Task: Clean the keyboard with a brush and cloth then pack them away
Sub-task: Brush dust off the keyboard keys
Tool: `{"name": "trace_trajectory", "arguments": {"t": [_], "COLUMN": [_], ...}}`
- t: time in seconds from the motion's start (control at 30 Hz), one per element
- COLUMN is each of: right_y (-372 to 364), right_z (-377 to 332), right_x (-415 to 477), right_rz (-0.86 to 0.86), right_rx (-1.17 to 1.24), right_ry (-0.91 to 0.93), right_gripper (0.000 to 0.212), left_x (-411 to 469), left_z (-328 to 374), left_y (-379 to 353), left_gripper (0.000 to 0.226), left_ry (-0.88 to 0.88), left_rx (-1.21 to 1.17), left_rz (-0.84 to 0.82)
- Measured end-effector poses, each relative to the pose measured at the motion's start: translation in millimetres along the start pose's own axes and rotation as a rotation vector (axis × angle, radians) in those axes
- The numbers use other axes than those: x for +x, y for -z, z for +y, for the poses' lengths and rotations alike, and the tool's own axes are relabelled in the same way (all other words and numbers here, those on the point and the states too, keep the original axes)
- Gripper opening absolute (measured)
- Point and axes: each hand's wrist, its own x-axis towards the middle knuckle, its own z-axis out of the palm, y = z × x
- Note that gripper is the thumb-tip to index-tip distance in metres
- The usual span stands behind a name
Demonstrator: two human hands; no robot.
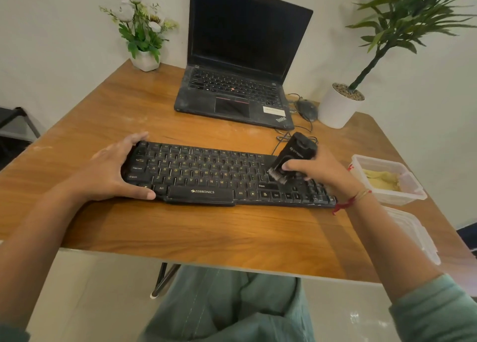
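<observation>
Left hand [111, 172], right hand [324, 172], both curled.

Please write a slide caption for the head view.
Right hand holds a brush on the keyboard; left hand grips its end.

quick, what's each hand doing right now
left hand: grips the keyboard at its left end.
right hand: holds the brush, bristles down on the keys.
</observation>
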Motion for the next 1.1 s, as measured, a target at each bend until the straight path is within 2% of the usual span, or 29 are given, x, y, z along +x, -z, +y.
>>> {"name": "trace_trajectory", "arguments": {"t": [0.1,0.13,0.23,0.27,0.4,0.43,0.53,0.57,0.6,0.7,0.73,0.83,0.9,0.93,1.03,1.07,1.1], "right_y": [4.3,1.3,-14.4,-14.9,-6.3,-7.9,-16.6,-14.9,-10.7,2.1,1.4,-9.2,-7.4,-3.0,13.1,16.5,17.6], "right_z": [0.4,-1.2,-8.8,-10.4,-10.1,-11.0,-15.5,-15.0,-12.9,-4.4,-4.4,-7.9,-4.0,-0.2,14.6,19.2,21.9], "right_x": [7.0,8.0,4.4,5.1,15.3,14.4,4.6,2.6,2.6,4.2,2.5,-8.3,-11.9,-11.5,-10.2,-11.1,-13.1], "right_rz": [0.238,0.208,-0.116,-0.124,0.247,0.236,-0.033,-0.071,-0.036,0.272,0.268,-0.059,-0.146,-0.093,0.237,0.246,0.177], "right_rx": [-0.055,-0.052,0.028,0.012,-0.141,-0.163,-0.056,-0.029,-0.01,-0.109,-0.14,-0.003,0.015,0.013,-0.088,-0.096,-0.069], "right_ry": [0.001,0.005,-0.039,-0.04,-0.008,0.013,0.01,-0.018,-0.045,-0.046,-0.028,-0.02,-0.044,-0.046,-0.018,-0.015,-0.025], "right_gripper": [0.021,0.023,0.029,0.028,0.022,0.02,0.019,0.02,0.02,0.021,0.021,0.023,0.024,0.024,0.021,0.021,0.021], "left_x": [-0.2,-0.3,-0.2,-0.2,-0.9,-1.2,-1.7,-1.6,-1.5,-1.7,-1.7,-2.0,-2.0,-1.9,-2.0,-1.9,-1.6], "left_z": [-0.8,-1.1,-1.5,-1.0,0.7,0.7,2.1,2.6,3.4,2.6,2.1,2.6,3.0,2.9,2.2,1.8,1.0], "left_y": [-0.5,-0.6,-0.7,-0.6,0.2,0.5,0.3,0.3,0.4,0.4,0.6,0.8,0.8,0.5,-0.4,-0.4,-0.2], "left_gripper": [0.119,0.121,0.127,0.127,0.128,0.129,0.128,0.126,0.125,0.124,0.124,0.124,0.123,0.122,0.12,0.12,0.121], "left_ry": [0.003,0.003,0.0,-0.001,0.005,0.004,-0.001,-0.002,-0.004,-0.01,-0.009,-0.008,-0.008,-0.008,-0.002,0.0,0.003], "left_rx": [-0.001,-0.002,-0.005,-0.005,-0.011,-0.013,-0.021,-0.025,-0.029,-0.04,-0.036,-0.021,-0.017,-0.015,-0.011,-0.008,-0.008], "left_rz": [0.001,0.005,0.011,0.012,0.009,0.009,0.015,0.018,0.019,0.018,0.018,0.019,0.021,0.019,0.019,0.017,0.014]}}
